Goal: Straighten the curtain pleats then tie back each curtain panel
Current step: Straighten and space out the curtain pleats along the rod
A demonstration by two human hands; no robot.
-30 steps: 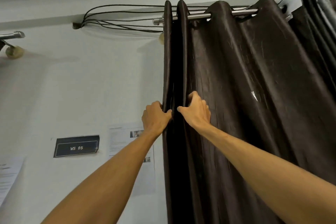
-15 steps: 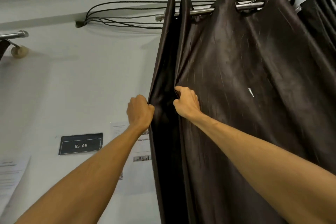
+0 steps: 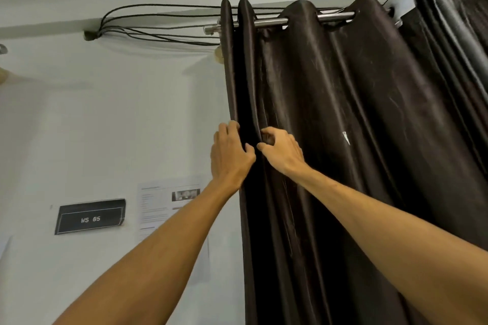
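Head view: fingers of left hand [image 3: 229, 158] curl round the outermost pleat of the curtain [image 3: 356, 113], thumb in front. Right hand [image 3: 284, 152] pinches the next pleat, just beside. Both forearms stretch upward. The curtain hangs from rod [image 3: 333, 16], upper right.

The curtain [image 3: 343, 140] hangs from the rod [image 3: 332, 16] at upper right, in front of the wall [image 3: 105, 113]. Its two leftmost folds stand close together at the rod's left end; wider folds spread rightward, up to a second curtain [image 3: 454, 21] bunched at the far right. The left hand [image 3: 229, 158] grips the outermost fold, the right hand [image 3: 282, 150] the next one (thumbs nearly touching). Cables [image 3: 158, 21] run left of the rod and pass behind the curtain's top. Lower left on the wall sits a sign [image 3: 89, 216], with a paper [image 3: 169, 203] just to its right.
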